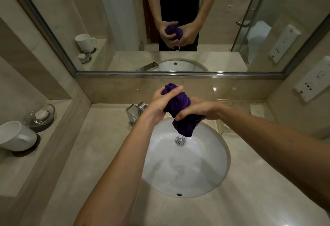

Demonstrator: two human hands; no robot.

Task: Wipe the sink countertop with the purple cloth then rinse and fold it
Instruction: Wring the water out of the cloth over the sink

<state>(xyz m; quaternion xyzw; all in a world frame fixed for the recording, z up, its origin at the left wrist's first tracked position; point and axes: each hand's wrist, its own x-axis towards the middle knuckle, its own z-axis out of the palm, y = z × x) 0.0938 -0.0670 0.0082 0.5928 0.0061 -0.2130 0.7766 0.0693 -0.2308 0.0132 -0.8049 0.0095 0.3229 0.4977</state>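
Over the sink [205,181], your left hand [160,102] and right hand [194,110] both gripped the bunched cloth [180,100], close together, its lower end hanging above the drain [180,141]. Behind your left wrist stood the tap [134,112].

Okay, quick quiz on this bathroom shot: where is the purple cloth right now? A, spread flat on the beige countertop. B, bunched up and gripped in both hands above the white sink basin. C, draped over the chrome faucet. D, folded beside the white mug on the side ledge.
B: the bunched purple cloth is gripped by the left hand and the right hand, its lower end hanging above the round white sink basin.
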